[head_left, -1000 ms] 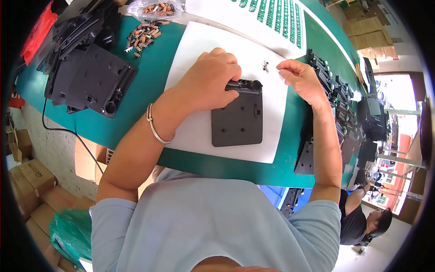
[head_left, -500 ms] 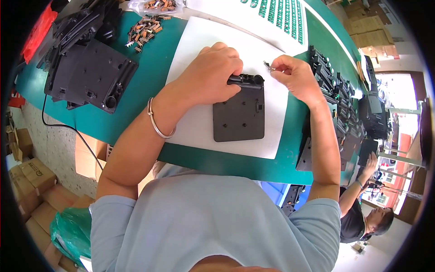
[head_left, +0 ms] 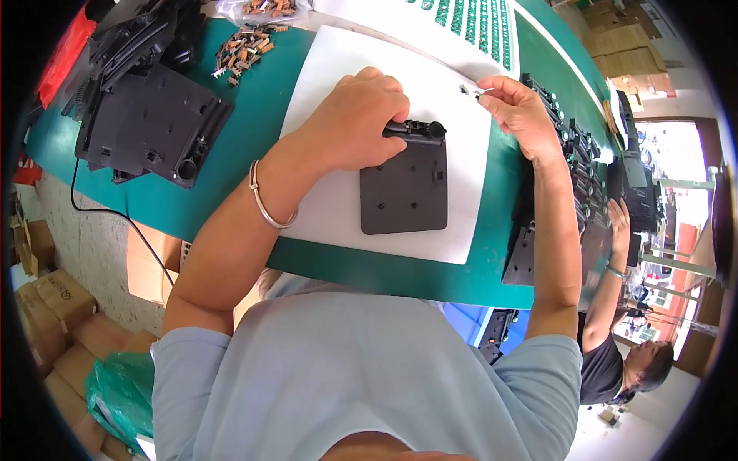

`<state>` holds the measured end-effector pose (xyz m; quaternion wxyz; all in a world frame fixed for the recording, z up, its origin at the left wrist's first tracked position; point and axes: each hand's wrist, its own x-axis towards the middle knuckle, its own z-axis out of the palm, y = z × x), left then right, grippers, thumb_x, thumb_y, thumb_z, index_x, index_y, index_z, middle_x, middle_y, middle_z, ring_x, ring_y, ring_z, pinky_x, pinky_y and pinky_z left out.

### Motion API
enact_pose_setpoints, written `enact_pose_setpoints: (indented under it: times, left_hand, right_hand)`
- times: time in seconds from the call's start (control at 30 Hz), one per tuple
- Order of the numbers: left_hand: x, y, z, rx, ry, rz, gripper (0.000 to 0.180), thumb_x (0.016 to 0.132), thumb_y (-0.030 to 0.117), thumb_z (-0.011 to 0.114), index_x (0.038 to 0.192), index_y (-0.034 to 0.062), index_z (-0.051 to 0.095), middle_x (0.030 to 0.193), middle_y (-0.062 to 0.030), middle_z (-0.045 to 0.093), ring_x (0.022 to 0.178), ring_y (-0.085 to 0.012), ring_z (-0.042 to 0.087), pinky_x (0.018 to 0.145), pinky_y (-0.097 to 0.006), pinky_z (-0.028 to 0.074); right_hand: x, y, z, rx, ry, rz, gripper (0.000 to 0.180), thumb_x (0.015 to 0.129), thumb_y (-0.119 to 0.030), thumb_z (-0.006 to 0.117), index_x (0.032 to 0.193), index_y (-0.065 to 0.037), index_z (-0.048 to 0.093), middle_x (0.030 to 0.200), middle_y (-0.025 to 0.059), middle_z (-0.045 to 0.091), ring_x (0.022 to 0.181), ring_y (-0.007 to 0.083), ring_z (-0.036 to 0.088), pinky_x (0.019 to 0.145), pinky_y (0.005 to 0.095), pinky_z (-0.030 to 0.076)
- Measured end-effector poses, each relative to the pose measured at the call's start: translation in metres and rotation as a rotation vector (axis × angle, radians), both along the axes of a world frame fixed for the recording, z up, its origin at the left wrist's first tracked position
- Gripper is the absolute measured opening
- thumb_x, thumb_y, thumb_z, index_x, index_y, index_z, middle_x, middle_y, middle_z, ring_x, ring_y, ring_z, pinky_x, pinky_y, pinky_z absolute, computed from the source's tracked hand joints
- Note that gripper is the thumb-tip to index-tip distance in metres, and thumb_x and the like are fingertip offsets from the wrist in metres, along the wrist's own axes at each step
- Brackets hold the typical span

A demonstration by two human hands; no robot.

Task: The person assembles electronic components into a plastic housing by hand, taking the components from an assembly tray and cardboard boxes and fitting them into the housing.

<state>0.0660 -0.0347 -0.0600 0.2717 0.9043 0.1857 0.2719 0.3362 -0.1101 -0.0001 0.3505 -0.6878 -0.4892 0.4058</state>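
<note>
Head view, looking down — the white sheet [head_left: 338,92] on the green counter [head_left: 254,100] serves as landmark throughout. A flat black plastic plate [head_left: 405,188] lies on the sheet's near-right part, its thickened barrel-like top edge pointing away from the person. The left hand [head_left: 355,123] is wrapped over that top edge, fingers curled down onto the barrel and pinning the plate flat; a metal bangle [head_left: 265,207] rides the wrist just over the sheet's near-left portion. The right hand [head_left: 519,107] sits at the sheet's far-right edge, thumb and forefinger pinched narrow on a small metal piece [head_left: 478,92] — too small to tell what kind. A second ago that hand hovered a little nearer the plate's corner with the small piece lying loose on the paper beside it; now the fingers have closed on it, so the piece reads as picked up, while the plate has barely shifted and the left hand keeps its clamp. Left of the sheet: a stack of larger black moulded panels [head_left: 150,123] on the counter, and beyond the sheet's far-left corner a scatter of small brown and metal parts [head_left: 242,50]. Right of the sheet: a row of dark assemblies [head_left: 573,154] along the counter's edge. Farther right of them, another person's arm [head_left: 611,284] at a neighbouring station.
</note>
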Motion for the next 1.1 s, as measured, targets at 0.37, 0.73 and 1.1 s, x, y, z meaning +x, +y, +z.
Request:
enact_pose_setpoints:
  times: [0.37,0.73,1.1]
  left_hand:
    - [0.001,-0.002,-0.003,0.037,-0.056,0.012,0.020,0.069,0.014,0.075,0.081,0.0058,0.062,0.085,-0.0053,0.058,0.094,-0.0257,0.054,0.086,-0.039,0.045]
    - [0.000,-0.001,0.006,-0.032,0.063,-0.006,0.026,0.067,0.012,0.078,0.083,0.0050,0.059,0.102,-0.0077,0.060,0.103,-0.0301,0.054,0.090,-0.039,0.045]
    - [-0.002,-0.002,0.006,-0.025,0.083,-0.003,0.027,0.067,0.011,0.078,0.086,0.0052,0.059,0.106,-0.0090,0.061,0.106,-0.0304,0.054,0.090,-0.039,0.046]
  right_hand:
    - [-0.037,-0.037,-0.029,0.263,-0.695,0.113,0.025,0.083,-0.003,0.069,0.108,-0.005,0.070,0.083,0.0123,0.067,0.067,0.0221,0.063,0.066,0.0330,0.052]
    - [-0.030,-0.041,-0.024,0.266,-0.665,0.191,0.021,0.084,-0.003,0.068,0.104,-0.005,0.069,0.086,0.0133,0.068,0.073,0.0234,0.066,0.068,0.0321,0.052]
    - [-0.029,-0.039,-0.035,0.187,-0.462,0.082,0.019,0.082,-0.004,0.074,0.100,-0.005,0.068,0.080,0.0037,0.065,0.066,0.0099,0.056,0.061,0.0253,0.050]
